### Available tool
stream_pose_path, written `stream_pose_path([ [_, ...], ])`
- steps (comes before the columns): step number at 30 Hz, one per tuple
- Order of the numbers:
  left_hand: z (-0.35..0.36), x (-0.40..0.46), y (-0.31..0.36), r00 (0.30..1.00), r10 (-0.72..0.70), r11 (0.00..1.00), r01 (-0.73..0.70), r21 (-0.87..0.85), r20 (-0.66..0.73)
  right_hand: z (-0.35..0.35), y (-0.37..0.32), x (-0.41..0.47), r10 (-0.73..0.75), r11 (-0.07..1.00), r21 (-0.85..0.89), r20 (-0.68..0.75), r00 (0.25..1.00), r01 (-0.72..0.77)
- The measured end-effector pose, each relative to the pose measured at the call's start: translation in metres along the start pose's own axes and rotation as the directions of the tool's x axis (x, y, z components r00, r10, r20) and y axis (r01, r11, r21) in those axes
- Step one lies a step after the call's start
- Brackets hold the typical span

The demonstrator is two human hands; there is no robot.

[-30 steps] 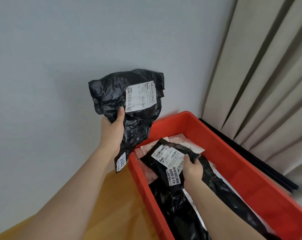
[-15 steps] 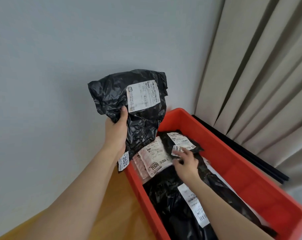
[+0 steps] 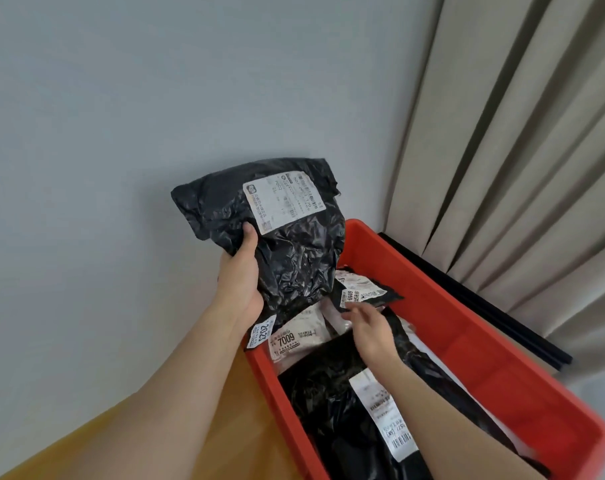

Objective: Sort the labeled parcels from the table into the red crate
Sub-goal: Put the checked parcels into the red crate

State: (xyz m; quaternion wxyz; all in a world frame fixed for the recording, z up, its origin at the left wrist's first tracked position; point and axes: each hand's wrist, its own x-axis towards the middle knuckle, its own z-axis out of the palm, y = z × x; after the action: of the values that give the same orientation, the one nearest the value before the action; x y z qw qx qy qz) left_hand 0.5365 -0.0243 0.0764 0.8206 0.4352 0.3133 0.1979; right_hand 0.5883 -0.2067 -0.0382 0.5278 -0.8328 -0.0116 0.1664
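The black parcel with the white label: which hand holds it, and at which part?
The left hand grips the black parcel at its lower left edge. The right hand holds nothing.

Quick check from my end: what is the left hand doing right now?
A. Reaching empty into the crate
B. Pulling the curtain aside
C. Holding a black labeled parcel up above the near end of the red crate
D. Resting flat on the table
C: the left hand has its grip on the black labeled parcel, thumb on its front, held raised over the end of the red crate.
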Motion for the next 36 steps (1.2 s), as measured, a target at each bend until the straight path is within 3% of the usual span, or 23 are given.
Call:
stream_pose_path([
  [2, -0.001, 0.000, -0.007, 0.998, -0.052, 0.997, 0.051, -0.061, -0.018, -0.007, -0.007, 0.002, 0.131, 0.946, 0.286, 0.091, 0.987, -0.152],
  [5, 0.006, -0.002, -0.016, 0.992, -0.125, 0.981, 0.125, -0.147, 0.008, -0.015, -0.009, 0.003, 0.156, 0.907, 0.355, 0.213, 0.965, -0.225],
  [9, 0.011, -0.007, -0.024, 0.974, -0.219, 0.948, 0.228, -0.224, 0.062, -0.018, -0.006, 0.002, 0.175, 0.770, 0.552, 0.300, 0.938, -0.320],
  [12, 0.007, -0.007, -0.034, 0.957, -0.264, 0.946, 0.281, -0.164, 0.119, -0.020, -0.005, 0.003, 0.173, 0.738, 0.638, 0.139, 0.975, -0.222],
  [15, 0.000, -0.002, -0.050, 0.937, -0.329, 0.941, 0.336, -0.049, 0.114, -0.028, -0.005, 0.002, 0.186, 0.839, 0.537, -0.143, 0.972, -0.082],
  [19, -0.005, 0.005, -0.068, 0.910, -0.397, 0.918, 0.390, 0.072, 0.118, -0.036, 0.001, -0.005, 0.134, 0.885, 0.463, -0.351, 0.927, 0.047],
  [22, -0.005, 0.009, -0.077, 0.909, -0.413, 0.880, 0.384, 0.279, 0.054, -0.037, 0.013, 0.000, 0.178, 0.934, 0.356, -0.463, 0.868, -0.002],
  [25, -0.009, 0.013, -0.090, 0.901, -0.425, 0.812, 0.421, 0.405, -0.084, -0.037, 0.027, 0.001, 0.212, 0.976, 0.148, -0.453, 0.866, -0.162],
  [27, -0.011, 0.016, -0.098, 0.909, -0.396, 0.820, 0.414, 0.396, -0.130, -0.036, 0.033, -0.001, 0.095, 0.991, -0.045, -0.450, 0.888, -0.129],
  [30, -0.010, 0.019, -0.106, 0.935, -0.334, 0.856, 0.352, 0.377, -0.117, -0.034, 0.036, 0.000, -0.035, 0.961, -0.271, -0.329, 0.944, -0.059],
  [34, -0.010, 0.023, -0.109, 0.933, -0.352, 0.858, 0.353, 0.373, -0.073, -0.031, 0.040, 0.010, -0.026, 0.933, -0.358, -0.117, 0.993, -0.018],
  [36, -0.014, 0.025, -0.109, 0.934, -0.357, 0.844, 0.336, 0.417, -0.031, -0.029, 0.042, 0.013, -0.003, 0.934, -0.357, -0.087, 0.996, -0.028],
])
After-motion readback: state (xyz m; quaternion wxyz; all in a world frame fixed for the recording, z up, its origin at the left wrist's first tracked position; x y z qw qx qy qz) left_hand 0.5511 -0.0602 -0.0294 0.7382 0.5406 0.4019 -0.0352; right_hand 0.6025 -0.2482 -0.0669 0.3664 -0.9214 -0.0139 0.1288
